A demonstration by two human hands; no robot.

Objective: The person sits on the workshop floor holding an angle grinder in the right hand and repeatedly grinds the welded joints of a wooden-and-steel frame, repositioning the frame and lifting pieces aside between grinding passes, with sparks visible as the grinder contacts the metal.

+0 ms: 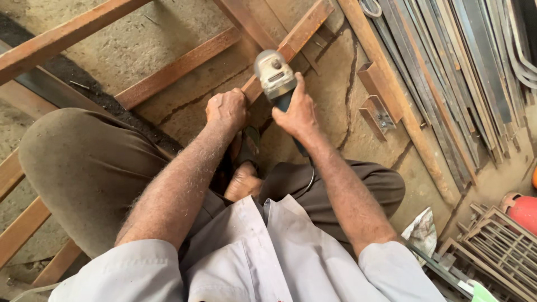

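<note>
At twelve o'clock, an angle grinder (275, 75) is gripped by the right hand (299, 112); the rusty steel bar (293, 42) is clasped by the left hand (226, 110). Grinding appears under way, and a steady hold is called for.

Both bare forearms are reaching forward and down between the bent knees. The left hand (226, 110) is curling into a tight fist, knuckles up — the right hand (298, 114) is closing its fingers in a firm grip just beside it, wrist slightly bent.
</note>
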